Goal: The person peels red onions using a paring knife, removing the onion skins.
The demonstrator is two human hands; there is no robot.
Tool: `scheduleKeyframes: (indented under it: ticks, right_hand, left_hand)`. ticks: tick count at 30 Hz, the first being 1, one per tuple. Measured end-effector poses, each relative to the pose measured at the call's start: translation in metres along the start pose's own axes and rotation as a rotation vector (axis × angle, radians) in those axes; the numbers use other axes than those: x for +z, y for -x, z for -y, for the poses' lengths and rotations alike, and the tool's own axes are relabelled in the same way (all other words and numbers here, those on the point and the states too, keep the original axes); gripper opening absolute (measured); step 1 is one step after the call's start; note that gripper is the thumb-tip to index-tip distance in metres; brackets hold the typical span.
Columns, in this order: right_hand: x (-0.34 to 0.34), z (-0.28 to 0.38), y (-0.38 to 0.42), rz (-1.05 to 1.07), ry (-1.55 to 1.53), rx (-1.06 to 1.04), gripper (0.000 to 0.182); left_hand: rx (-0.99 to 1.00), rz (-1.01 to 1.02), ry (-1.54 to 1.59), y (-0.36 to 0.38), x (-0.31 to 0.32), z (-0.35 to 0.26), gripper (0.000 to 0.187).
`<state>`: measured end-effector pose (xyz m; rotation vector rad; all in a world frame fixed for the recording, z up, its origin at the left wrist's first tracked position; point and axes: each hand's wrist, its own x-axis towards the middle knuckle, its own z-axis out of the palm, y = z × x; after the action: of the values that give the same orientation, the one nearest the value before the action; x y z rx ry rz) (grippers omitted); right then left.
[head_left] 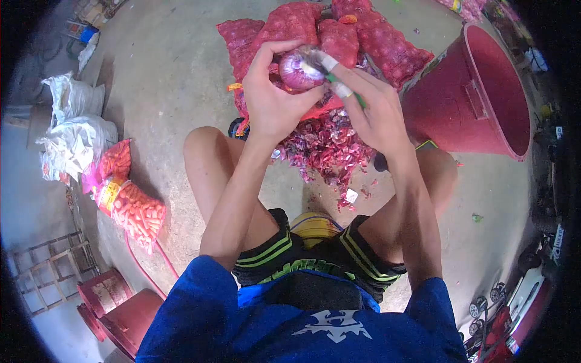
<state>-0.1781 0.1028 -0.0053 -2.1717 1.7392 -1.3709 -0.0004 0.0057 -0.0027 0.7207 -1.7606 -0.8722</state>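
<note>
A red onion is gripped between the thumb and fingers of my left hand, its pale end turned toward the right. My right hand is closed around a small knife with a green handle; its dark blade, partly blurred, meets the onion's right side. White wraps cover parts of two fingers on that hand. Beneath both hands lies a heap of loose red onion skins on the floor. Just beyond, red mesh sacks of onions are piled up, partly hidden by my hands.
A large red bucket tilts at the right. White sacks and a mesh bag of orange produce stand at the left. More red containers are at lower left. A yellow seat shows between my legs.
</note>
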Motion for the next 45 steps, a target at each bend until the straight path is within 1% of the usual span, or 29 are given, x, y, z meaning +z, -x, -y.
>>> scheduleKeyframes:
  ticks: [1,2,3,4,6,7,8,9,10,11,12,14,15,17,18,20,24,26,27,30,31,33,36,37,39,42,43,44,45]
  right_hand:
    - [0.000,0.001,0.000,-0.001,0.001,0.002,0.046]
    - [-0.004,0.009,-0.004,0.027,0.045,0.064,0.044]
    - [-0.006,0.014,-0.006,0.054,0.090,0.126,0.042]
    - [-0.005,0.008,-0.007,0.053,0.091,0.126,0.042]
    - [0.001,-0.015,-0.011,-0.203,-0.036,0.083,0.042]
    - [-0.002,-0.025,-0.009,-0.222,-0.100,0.179,0.042]
    - [-0.007,-0.025,-0.007,-0.222,-0.097,0.181,0.042]
    - [-0.011,-0.025,-0.006,-0.163,-0.178,0.316,0.043]
    - [-0.015,-0.025,-0.006,-0.102,-0.261,0.447,0.045]
    - [-0.017,-0.027,-0.006,-0.007,-0.222,0.517,0.049]
    - [-0.015,-0.027,-0.005,-0.007,-0.225,0.513,0.049]
    - [-0.014,-0.020,0.003,0.033,-0.409,0.498,0.052]
    - [-0.015,-0.017,0.004,0.035,-0.411,0.498,0.052]
    - [-0.015,-0.012,0.005,0.003,-0.535,0.477,0.052]
    - [-0.017,-0.009,0.005,0.003,-0.538,0.477,0.052]
    - [-0.023,-0.001,0.001,0.044,-0.660,0.522,0.055]
    - [-0.022,0.010,-0.001,0.102,-0.684,0.495,0.058]
    - [-0.014,0.007,0.005,0.082,-0.627,0.381,0.060]
    - [-0.016,0.005,0.004,0.127,-0.589,0.356,0.061]
    - [-0.013,0.005,0.004,0.091,-0.596,0.363,0.062]
    - [-0.014,0.005,0.003,0.091,-0.596,0.363,0.062]
    - [-0.018,0.007,0.001,0.089,-0.507,0.482,0.063]
    - [-0.017,0.008,0.001,0.081,-0.539,0.486,0.064]
    - [-0.015,0.005,0.002,0.080,-0.537,0.487,0.064]
    - [-0.011,0.003,0.005,0.064,-0.559,0.369,0.063]
    - [-0.014,0.011,0.006,0.122,-0.480,0.380,0.061]
    - [-0.012,0.010,0.007,0.123,-0.480,0.380,0.061]
    - [-0.008,0.007,0.008,0.101,-0.444,0.324,0.059]
    - [-0.006,0.006,0.008,0.078,-0.409,0.269,0.057]
  left_hand:
    - [-0.040,-0.007,0.053,0.000,0.002,0.001,0.063]
    - [-0.080,-0.014,0.106,0.000,0.003,0.001,0.063]
    - [-0.080,-0.012,0.108,0.001,0.004,0.001,0.063]
    - [-0.078,0.003,0.113,0.001,0.004,0.001,0.066]
    - [-0.074,0.015,0.115,0.001,0.002,-0.002,0.069]
    - [-0.137,0.031,0.217,0.002,0.001,-0.006,0.071]
    - [-0.199,0.049,0.319,0.003,0.001,-0.009,0.073]
    - [-0.199,0.051,0.321,0.002,0.001,-0.009,0.073]
    - [-0.204,0.064,0.397,0.000,0.000,-0.009,0.075]
    - [-0.207,0.075,0.471,-0.002,-0.002,-0.008,0.077]
    - [-0.204,0.072,0.468,-0.003,-0.003,-0.006,0.077]
    - [-0.216,0.063,0.569,-0.002,-0.004,0.000,0.077]
    - [-0.217,0.062,0.568,-0.002,-0.005,0.003,0.077]
    - [-0.360,0.104,0.832,-0.001,-0.009,0.005,0.078]
    - [-0.361,0.103,0.829,0.000,-0.010,0.004,0.078]
    - [-0.477,0.080,1.029,0.001,-0.010,-0.001,0.078]
    - [-0.424,0.078,0.962,0.002,-0.006,0.000,0.078]
    - [-0.468,0.100,0.975,0.002,-0.006,0.000,0.077]
    - [-0.469,0.101,0.974,0.002,-0.005,0.000,0.077]
    - [-0.489,0.107,1.052,0.002,-0.004,0.000,0.071]
    - [-0.531,0.114,1.058,0.000,-0.005,0.001,0.069]
    - [-0.573,0.121,1.062,0.000,-0.006,0.002,0.068]
    - [-0.600,0.137,1.004,0.002,0.000,0.005,0.066]
    - [-0.591,0.150,1.039,0.001,0.001,0.006,0.065]
    - [-0.581,0.161,1.073,0.001,0.001,0.009,0.064]
    - [-0.518,0.153,0.965,0.003,0.000,0.009,0.067]
    - [-0.479,0.107,0.875,0.004,0.002,0.008,0.069]
    - [-0.440,0.062,0.784,0.005,0.002,0.006,0.072]
    - [-0.441,0.061,0.784,0.004,0.002,0.005,0.072]
